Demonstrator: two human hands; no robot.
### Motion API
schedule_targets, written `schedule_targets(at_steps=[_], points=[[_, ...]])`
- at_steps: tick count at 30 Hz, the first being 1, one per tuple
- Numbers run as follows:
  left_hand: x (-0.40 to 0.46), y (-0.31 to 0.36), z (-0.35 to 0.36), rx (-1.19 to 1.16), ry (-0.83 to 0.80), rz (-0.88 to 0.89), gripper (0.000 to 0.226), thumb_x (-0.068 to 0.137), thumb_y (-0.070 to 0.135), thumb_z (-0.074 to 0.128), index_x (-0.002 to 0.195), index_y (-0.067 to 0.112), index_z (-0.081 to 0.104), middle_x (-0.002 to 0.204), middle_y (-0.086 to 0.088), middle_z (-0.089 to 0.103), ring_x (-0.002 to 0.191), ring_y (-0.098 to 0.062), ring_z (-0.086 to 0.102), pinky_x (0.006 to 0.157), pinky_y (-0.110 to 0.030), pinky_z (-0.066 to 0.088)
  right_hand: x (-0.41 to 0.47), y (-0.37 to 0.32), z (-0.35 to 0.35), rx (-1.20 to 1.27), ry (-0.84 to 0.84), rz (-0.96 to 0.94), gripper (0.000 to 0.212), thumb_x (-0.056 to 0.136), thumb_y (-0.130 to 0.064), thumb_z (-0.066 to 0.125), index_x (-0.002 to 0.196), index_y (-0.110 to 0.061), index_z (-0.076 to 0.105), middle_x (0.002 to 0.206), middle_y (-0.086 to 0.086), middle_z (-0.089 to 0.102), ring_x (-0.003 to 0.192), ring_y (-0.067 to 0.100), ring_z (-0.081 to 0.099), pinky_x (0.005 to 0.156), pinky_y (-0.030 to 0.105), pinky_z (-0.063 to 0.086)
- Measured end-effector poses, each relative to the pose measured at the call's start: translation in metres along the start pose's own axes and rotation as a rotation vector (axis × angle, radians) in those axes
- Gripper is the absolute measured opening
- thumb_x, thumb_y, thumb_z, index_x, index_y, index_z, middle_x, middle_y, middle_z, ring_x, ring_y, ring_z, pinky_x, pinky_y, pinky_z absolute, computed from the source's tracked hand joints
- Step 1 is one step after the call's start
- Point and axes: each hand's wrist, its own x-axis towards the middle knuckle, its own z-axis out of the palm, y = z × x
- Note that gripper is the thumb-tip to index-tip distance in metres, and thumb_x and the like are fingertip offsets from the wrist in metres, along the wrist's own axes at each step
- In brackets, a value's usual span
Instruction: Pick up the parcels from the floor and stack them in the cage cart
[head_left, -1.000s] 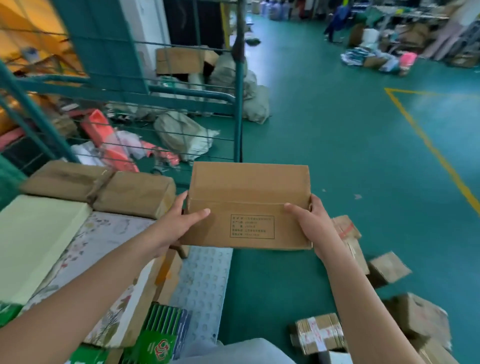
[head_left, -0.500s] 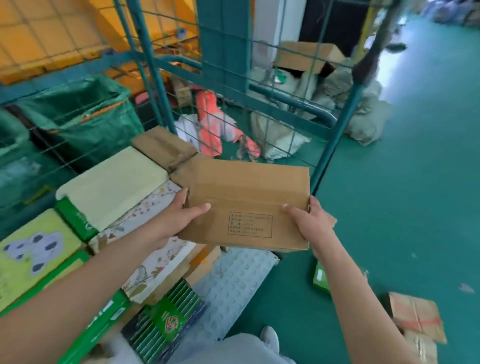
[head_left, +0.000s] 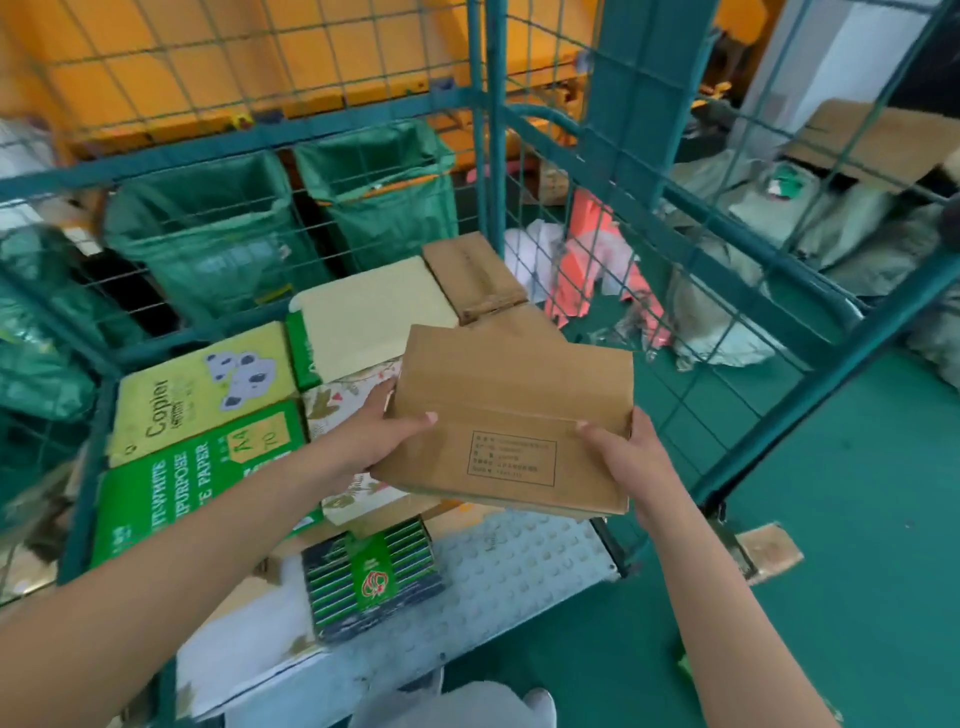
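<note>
Head view: cardboard parcel (head_left: 511, 415) held in the air over the front right part of the cage cart (head_left: 524, 566), above the stacked boxes. Left hand (head_left: 374, 441) grips its left edge, thumb on top, fingers beneath. Right hand (head_left: 618, 457) grips the right edge likewise. Copier paper box (head_left: 202, 384) lies flat at the cart's left. Green bags (head_left: 218, 228) hang behind the mesh.

Matt brown cardboard parcel (head_left: 511, 415); painted teal metal wire cage cart (head_left: 613, 171) with pale studded plastic-looking deck (head_left: 524, 566); glossy printed copier paper box (head_left: 202, 387); smooth green floor (head_left: 857, 519); woven-looking green sacks (head_left: 208, 228)
</note>
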Motion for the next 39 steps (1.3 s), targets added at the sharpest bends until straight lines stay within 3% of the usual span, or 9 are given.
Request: schedule_targets(at_steps=[3,6,11,14,17,24,27,35,39], points=[[-0.001,-0.011,-0.008,-0.040,0.055,-0.030,0.087,0.090,0.048,0.075,0.158,0.043,0.021,0.137,0.005,0.058,0.115,-0.023,0.063,0.103,-0.046,0.052,0.010,-0.004,0.011,-0.009,-0.065,-0.026,0.081,0.094,-0.042,0.070,0.159,-0.022,0.027,0.136,-0.004,0.050,0.115,0.022,0.054,0.095,0.039,0.045],[-0.004,-0.022,-0.020,-0.069,0.098,-0.057,0.086,0.091,0.048,0.074,0.158,0.042,0.021,0.126,0.012,0.059,0.111,-0.019,0.064,0.101,-0.044,0.054,0.018,-0.012,0.027,-0.051,-0.119,-0.032,0.091,0.090,-0.047,0.072,0.162,-0.023,0.023,0.150,-0.002,0.049,0.125,0.025,0.055,0.105,0.044,0.048],[-0.009,-0.038,-0.041,-0.099,0.147,-0.075,0.090,0.092,0.047,0.073,0.161,0.040,0.015,0.140,0.006,0.053,0.110,-0.017,0.060,0.090,-0.034,0.053,0.027,-0.023,0.060,-0.096,-0.182,-0.054,0.097,0.091,-0.050,0.071,0.165,-0.024,0.015,0.157,0.001,0.043,0.130,0.024,0.052,0.106,0.041,0.045],[-0.009,-0.056,-0.066,-0.139,0.190,-0.112,0.088,0.092,0.048,0.073,0.160,0.041,0.018,0.140,0.005,0.055,0.117,-0.022,0.060,0.102,-0.041,0.051,0.031,-0.034,0.094,-0.170,-0.216,-0.055,0.106,0.084,-0.061,0.070,0.165,-0.027,0.012,0.161,0.001,0.038,0.138,0.028,0.046,0.115,0.049,0.039],[-0.008,-0.077,-0.096,-0.167,0.211,-0.144,0.088,0.089,0.051,0.075,0.158,0.044,0.021,0.141,0.005,0.058,0.118,-0.023,0.061,0.105,-0.048,0.050,0.032,-0.044,0.131,-0.148,-0.258,-0.068,0.099,0.091,-0.051,0.071,0.166,-0.024,0.011,0.162,0.002,0.036,0.139,0.029,0.046,0.113,0.045,0.042],[-0.005,-0.141,-0.201,-0.284,0.278,-0.164,0.074,0.094,0.041,0.071,0.153,0.042,0.027,0.126,0.011,0.062,0.108,-0.014,0.063,0.090,-0.037,0.052,0.023,-0.071,0.267,-0.254,-0.342,-0.084,0.083,0.089,-0.051,0.072,0.157,-0.028,0.029,0.145,-0.002,0.054,0.122,0.025,0.059,0.106,0.050,0.050],[-0.002,-0.177,-0.256,-0.331,0.326,-0.188,0.070,0.097,0.036,0.069,0.153,0.038,0.027,0.116,0.016,0.061,0.100,-0.008,0.061,0.076,-0.028,0.048,0.014,-0.080,0.342,-0.272,-0.385,-0.093,0.062,0.091,-0.042,0.073,0.143,-0.028,0.041,0.130,-0.003,0.061,0.109,0.020,0.063,0.099,0.048,0.054],[0.040,-0.259,-0.373,-0.504,0.422,-0.281,0.079,0.097,0.035,0.070,0.159,0.029,0.021,0.122,0.009,0.054,0.104,-0.015,0.056,0.091,-0.033,0.042,0.030,-0.112,0.515,-0.393,-0.463,-0.132,0.043,0.092,-0.036,0.067,0.128,-0.035,0.044,0.118,-0.008,0.061,0.097,0.009,0.061,0.086,0.039,0.050],[0.073,-0.288,-0.413,-0.603,0.433,-0.317,0.079,0.097,0.039,0.070,0.158,0.031,0.021,0.128,0.007,0.054,0.109,-0.018,0.055,0.095,-0.038,0.044,0.052,-0.130,0.588,-0.524,-0.435,-0.188,0.065,0.081,-0.046,0.066,0.140,-0.032,0.043,0.131,0.001,0.055,0.110,0.023,0.060,0.096,0.047,0.052]])
